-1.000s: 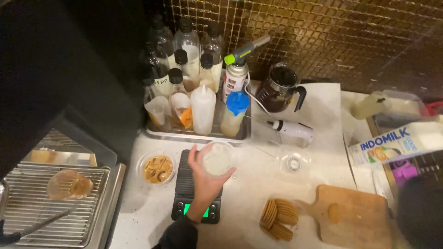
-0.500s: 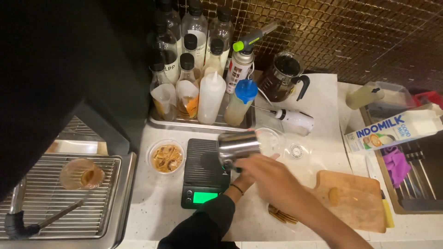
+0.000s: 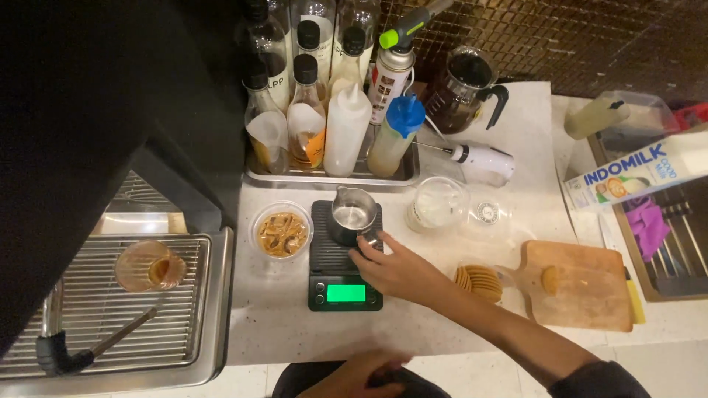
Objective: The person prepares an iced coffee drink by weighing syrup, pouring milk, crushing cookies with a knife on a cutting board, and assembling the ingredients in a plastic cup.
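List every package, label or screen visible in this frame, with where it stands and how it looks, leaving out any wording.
Scale screen: front of the black scale, by the right hand; small glowing green rectangle.
Milk carton: far right, lying on its side; white box with blue lettering.
Spray can: back of the metal tray; white label with red print, green nozzle.
Glass bottles: left half of the tray; white labels, black caps.

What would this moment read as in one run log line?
right hand: touching steel pitcher | pitcher: on scale | left hand: low, empty
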